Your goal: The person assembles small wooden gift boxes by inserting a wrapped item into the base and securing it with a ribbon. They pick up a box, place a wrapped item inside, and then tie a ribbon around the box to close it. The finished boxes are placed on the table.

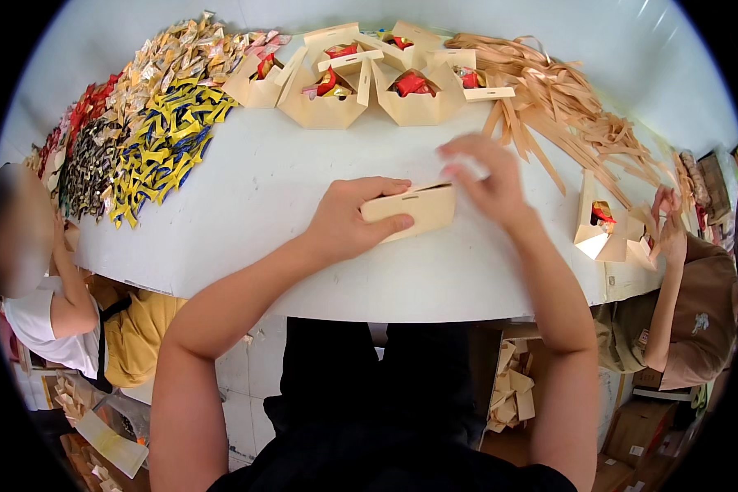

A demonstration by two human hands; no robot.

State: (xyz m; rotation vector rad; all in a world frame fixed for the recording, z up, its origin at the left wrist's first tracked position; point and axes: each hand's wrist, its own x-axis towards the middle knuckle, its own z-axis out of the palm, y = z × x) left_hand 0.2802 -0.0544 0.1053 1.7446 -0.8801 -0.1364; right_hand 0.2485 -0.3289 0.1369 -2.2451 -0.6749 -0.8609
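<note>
Over the middle of the white table, my left hand [348,215] grips a small cream cardboard box [422,215], its thumb on the near side and fingers over the top. The lid looks folded down, with a slot along its edge and a dark gap at the upper right. Just beyond the box's right end is my right hand [492,182], slightly blurred, fingers and thumb apart and nothing seen between them. Farther back stand several open cream boxes [328,111] holding red and yellow wrapped packets [412,84].
Wrapped packets, yellow and blue [168,135] among them, are heaped at the back left. Tan paper strips [566,115] spread over the back right. A co-worker sits at the left; another person's hands [668,221] handle open boxes [603,234] at the right. Below is a carton of cream pieces [512,389].
</note>
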